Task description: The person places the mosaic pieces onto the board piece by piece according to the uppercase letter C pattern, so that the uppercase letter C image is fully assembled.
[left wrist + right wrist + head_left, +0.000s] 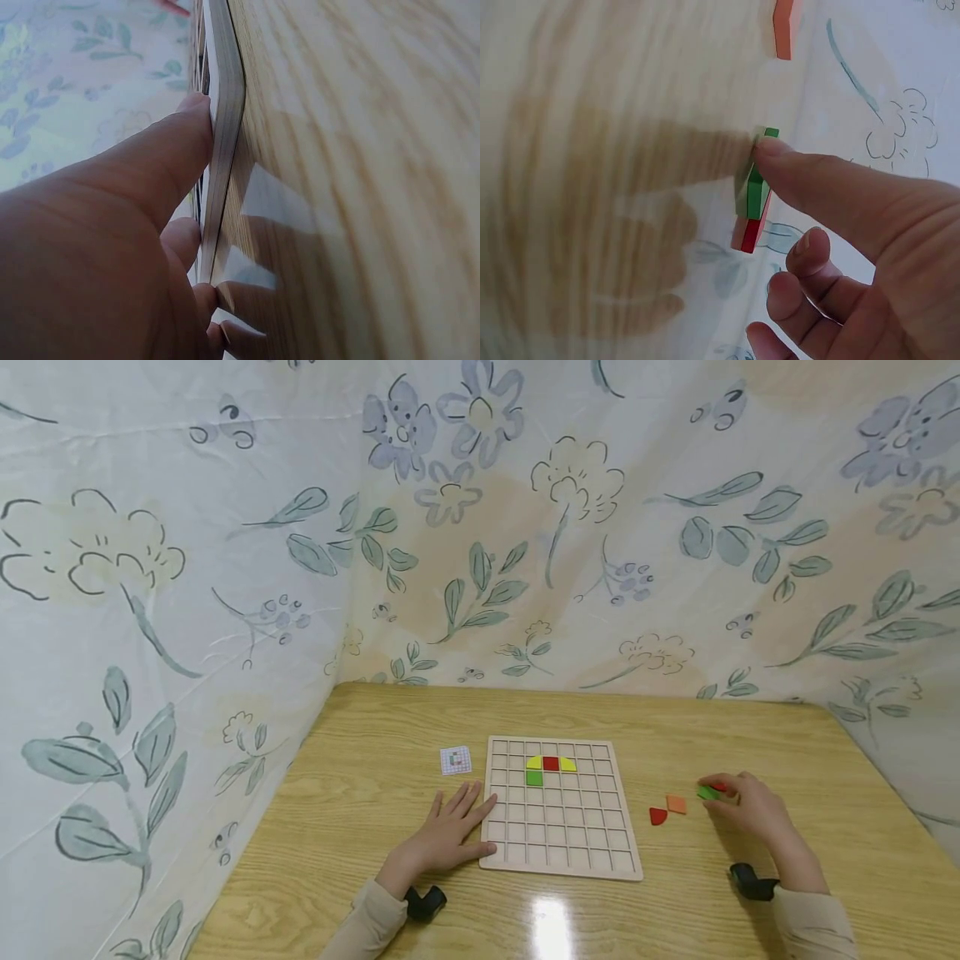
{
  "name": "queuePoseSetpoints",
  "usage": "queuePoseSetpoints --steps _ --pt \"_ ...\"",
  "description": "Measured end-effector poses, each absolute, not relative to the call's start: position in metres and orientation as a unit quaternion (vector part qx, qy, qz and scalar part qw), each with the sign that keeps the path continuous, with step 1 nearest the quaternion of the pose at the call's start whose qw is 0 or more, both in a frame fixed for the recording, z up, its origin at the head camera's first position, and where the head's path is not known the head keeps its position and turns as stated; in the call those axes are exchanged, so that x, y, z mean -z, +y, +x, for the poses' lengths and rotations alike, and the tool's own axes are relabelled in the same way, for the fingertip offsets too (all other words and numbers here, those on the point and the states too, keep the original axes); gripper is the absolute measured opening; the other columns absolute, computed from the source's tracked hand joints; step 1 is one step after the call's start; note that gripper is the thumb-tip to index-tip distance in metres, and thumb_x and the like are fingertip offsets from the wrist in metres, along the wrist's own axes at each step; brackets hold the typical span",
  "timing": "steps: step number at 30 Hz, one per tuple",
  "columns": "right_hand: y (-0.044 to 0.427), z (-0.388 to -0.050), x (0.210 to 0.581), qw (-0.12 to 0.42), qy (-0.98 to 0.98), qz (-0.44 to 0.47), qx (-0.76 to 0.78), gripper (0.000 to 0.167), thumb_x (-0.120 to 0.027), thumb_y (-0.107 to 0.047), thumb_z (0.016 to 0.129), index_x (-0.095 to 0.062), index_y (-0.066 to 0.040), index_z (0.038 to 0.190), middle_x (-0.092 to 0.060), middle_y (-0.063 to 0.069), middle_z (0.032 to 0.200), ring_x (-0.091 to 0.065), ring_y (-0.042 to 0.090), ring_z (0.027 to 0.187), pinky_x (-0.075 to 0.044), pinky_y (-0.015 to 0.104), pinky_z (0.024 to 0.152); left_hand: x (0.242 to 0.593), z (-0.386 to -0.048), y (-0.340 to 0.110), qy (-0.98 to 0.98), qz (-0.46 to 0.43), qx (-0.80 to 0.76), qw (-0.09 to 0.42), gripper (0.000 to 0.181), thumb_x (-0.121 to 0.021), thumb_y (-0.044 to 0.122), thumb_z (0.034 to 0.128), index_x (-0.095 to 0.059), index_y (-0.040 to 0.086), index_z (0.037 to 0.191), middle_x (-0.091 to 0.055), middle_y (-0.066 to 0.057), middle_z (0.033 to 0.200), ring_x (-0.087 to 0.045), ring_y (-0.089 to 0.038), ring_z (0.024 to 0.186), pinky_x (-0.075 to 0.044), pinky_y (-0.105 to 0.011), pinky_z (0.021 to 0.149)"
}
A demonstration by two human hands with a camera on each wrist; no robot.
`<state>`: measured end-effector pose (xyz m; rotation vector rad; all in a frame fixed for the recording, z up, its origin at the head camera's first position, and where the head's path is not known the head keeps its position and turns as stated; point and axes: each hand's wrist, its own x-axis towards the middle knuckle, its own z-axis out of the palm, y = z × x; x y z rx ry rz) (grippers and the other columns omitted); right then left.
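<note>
Gridded wooden board (558, 836), flat green piece (707, 792)

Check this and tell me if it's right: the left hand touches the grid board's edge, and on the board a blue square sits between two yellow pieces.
Not quite: the head view shows that the square between the two yellow pieces is red, not blue. The rest stands.

Flower-printed cloth (480, 502) hanging behind, wood-grain table (360, 810) in front
</note>
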<state>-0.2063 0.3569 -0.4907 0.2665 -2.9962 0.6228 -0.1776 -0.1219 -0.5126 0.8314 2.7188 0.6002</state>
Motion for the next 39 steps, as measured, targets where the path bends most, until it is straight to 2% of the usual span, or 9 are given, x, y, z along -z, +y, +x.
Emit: queuePoseSetpoints --steps 9,16,21,22,28,29,33,39 --pt "0.351 -0.208 0.489 0.027 -0.974 0.099 -0.2 0.034 -0.07 -0.022 0.082 -0.065 -0.005 0.111 -0.053 0.008 0.084 -0.047 0.019 0.072 -0.033 0.029 0.055 0.514 -0.178 -0.122 0.929 0.282 -0.207 0.118 0.072 -0.044 0.055 0.0915 -0.018 0.023 0.15 -0.006 -0.01 0.156 0.0 -0.03 0.143 0.002 -0.06 0.11" --pt "0.355 -0.206 0.486 0.033 -0.976 0.087 -0.195 0.037 -0.072 -0.019 0.08 -0.063 -0.002 0.111 -0.055 0.012 0.085 -0.051 0.024 0.074 -0.036 0.032 0.054 0.516 -0.18 -0.123 0.929 0.286 -0.206 0.114 0.072 -0.042 0.056 0.0917 -0.017 0.024 0.15 -0.005 -0.01 0.156 0.001 -0.03 0.143 0.002 -0.06 0.109" --pt "0.358 -0.206 0.488 0.03 -0.978 0.086 -0.188 0.034 -0.071 -0.017 0.081 -0.064 -0.002 0.11 -0.053 0.009 0.081 -0.049 0.021 0.07 -0.034 0.031 0.052 0.516 -0.18 -0.123 0.928 0.286 -0.209 0.114 0.071 -0.043 0.055 0.0918 -0.017 0.024 0.15 -0.005 -0.01 0.156 0.001 -0.03 0.143 0.002 -0.061 0.109" --pt "0.362 -0.209 0.493 0.036 -0.978 0.089 -0.184 0.035 -0.068 -0.028 0.084 -0.064 -0.004 0.109 -0.052 0.008 0.081 -0.049 0.02 0.068 -0.033 0.03 0.052 0.516 -0.18 -0.123 0.928 0.285 -0.21 0.115 0.071 -0.043 0.056 0.0917 -0.017 0.024 0.15 -0.005 -0.01 0.156 0.001 -0.03 0.143 0.002 -0.06 0.109" --pt "0.361 -0.209 0.494 0.032 -0.98 0.085 -0.177 0.033 -0.067 -0.026 0.085 -0.064 -0.003 0.109 -0.053 0.008 0.081 -0.051 0.022 0.07 -0.033 0.033 0.054 0.515 -0.18 -0.123 0.928 0.287 -0.21 0.114 0.071 -0.044 0.055 0.0918 -0.017 0.023 0.15 -0.005 -0.01 0.156 0.0 -0.03 0.143 0.001 -0.061 0.109" --pt "0.358 -0.206 0.489 0.025 -0.98 0.081 -0.178 0.031 -0.069 -0.015 0.082 -0.063 -0.002 0.109 -0.053 0.009 0.082 -0.052 0.024 0.072 -0.034 0.035 0.055 0.515 -0.18 -0.123 0.927 0.288 -0.211 0.113 0.071 -0.044 0.055 0.0919 -0.018 0.023 0.15 -0.005 -0.011 0.156 0.0 -0.03 0.143 0.001 -0.061 0.109" --pt "0.357 -0.206 0.489 0.023 -0.981 0.081 -0.175 0.031 -0.068 -0.015 0.082 -0.063 -0.001 0.109 -0.055 0.009 0.082 -0.052 0.025 0.073 -0.035 0.037 0.056 0.516 -0.18 -0.123 0.923 0.294 -0.221 0.109 0.071 -0.045 0.053 0.092 -0.019 0.021 0.15 -0.007 -0.013 0.156 -0.001 -0.033 0.143 0.002 -0.063 0.108" --pt "0.352 -0.207 0.486 0.034 -0.978 0.092 -0.185 0.028 -0.068 -0.014 0.083 -0.063 -0.002 0.108 -0.056 0.007 0.082 -0.051 0.02 0.07 -0.034 0.033 0.054 0.516 -0.18 -0.123 0.925 0.292 -0.217 0.108 0.071 -0.044 0.054 0.0918 -0.019 0.022 0.15 -0.006 -0.012 0.156 -0.001 -0.032 0.143 0.002 -0.062 0.109"
